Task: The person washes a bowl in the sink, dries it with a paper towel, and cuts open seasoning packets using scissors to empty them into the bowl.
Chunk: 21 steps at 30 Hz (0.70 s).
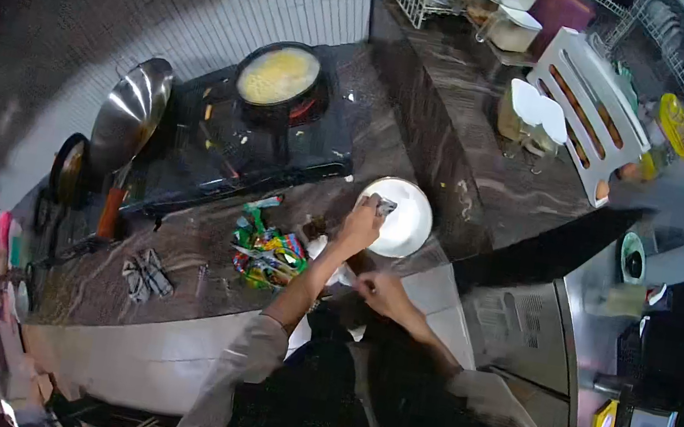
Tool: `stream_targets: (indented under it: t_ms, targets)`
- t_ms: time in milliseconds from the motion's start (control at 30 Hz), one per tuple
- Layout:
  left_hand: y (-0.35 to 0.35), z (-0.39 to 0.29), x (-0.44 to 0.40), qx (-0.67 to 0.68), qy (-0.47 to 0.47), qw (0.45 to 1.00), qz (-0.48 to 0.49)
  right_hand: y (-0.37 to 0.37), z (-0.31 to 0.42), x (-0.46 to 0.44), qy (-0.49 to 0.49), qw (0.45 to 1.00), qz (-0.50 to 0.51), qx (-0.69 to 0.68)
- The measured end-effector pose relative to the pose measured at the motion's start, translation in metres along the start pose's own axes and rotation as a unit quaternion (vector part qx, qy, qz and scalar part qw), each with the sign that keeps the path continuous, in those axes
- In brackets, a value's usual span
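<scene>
My left hand (pixel 359 230) is closed on a small silvery packet (pixel 386 206), held over the inside of a white bowl (pixel 413 229) on the counter. Lower and to the right, my right hand (pixel 390 296) is in front of the counter's edge with its fingers curled together. Whatever may be in those fingers is too small to make out. To the left of my left forearm lies a pile of crumpled, colourful wrappers (pixel 269 247), mostly green, red and yellow.
A pan with pale yellow food (pixel 279 76) sits on the black stove (pixel 220 136). A steel wok (pixel 134 114) with a wooden handle leans at its left. A checked cloth (pixel 146 275) lies near the counter's front edge. Lidded containers (pixel 533 117) stand on the raised ledge.
</scene>
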<state>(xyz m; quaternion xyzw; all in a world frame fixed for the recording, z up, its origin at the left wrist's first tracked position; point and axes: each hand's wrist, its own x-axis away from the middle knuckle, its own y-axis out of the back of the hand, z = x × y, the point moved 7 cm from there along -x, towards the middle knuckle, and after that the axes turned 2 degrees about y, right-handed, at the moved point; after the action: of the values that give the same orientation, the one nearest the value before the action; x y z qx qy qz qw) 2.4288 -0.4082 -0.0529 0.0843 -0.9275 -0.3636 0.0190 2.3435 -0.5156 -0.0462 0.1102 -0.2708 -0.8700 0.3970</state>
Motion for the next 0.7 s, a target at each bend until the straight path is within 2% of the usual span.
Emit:
stream_targets:
  t_ms: [33, 67, 100, 167, 200, 300, 433, 600, 700]
  targets:
    - [-0.002, -0.018, 0.0, -0.059, -0.044, 0.997, 0.007, 0.027, -0.013, 0.0, -0.048, 0.996, -0.031, -0.061]
    - [-0.009, -0.031, -0.001, -0.118, -0.089, 0.989, 0.015, 0.055, -0.031, -0.001, -0.06, 0.986, -0.155, -0.031]
    - [-0.015, -0.034, -0.001, -0.118, -0.095, 0.988, 0.023, 0.079, -0.047, 0.0, -0.073, 0.958, -0.276, 0.0]
    - [-0.033, -0.028, -0.002, -0.13, -0.121, 0.983, 0.044, 0.121, -0.027, -0.012, -0.011, 0.946, -0.325, 0.023]
    - [-0.04, -0.025, -0.003, -0.137, -0.134, 0.98, 0.053, 0.125, -0.038, -0.018, -0.016, 0.943, -0.331, 0.02]
    - [-0.045, -0.021, -0.007, -0.123, -0.149, 0.98, 0.052, 0.114, -0.058, -0.045, 0.068, 0.966, -0.249, 0.03]
    - [-0.035, -0.027, -0.007, -0.061, -0.124, 0.99, 0.038, 0.112, -0.077, -0.051, 0.012, 0.973, -0.221, 0.061]
    - [-0.034, -0.031, -0.006, -0.02, -0.122, 0.991, 0.052, 0.109, -0.073, -0.056, 0.019, 0.984, -0.174, 0.021]
    - [-0.033, -0.024, -0.008, -0.018, -0.098, 0.994, 0.049, 0.107, -0.084, -0.062, 0.013, 0.981, -0.166, 0.099]
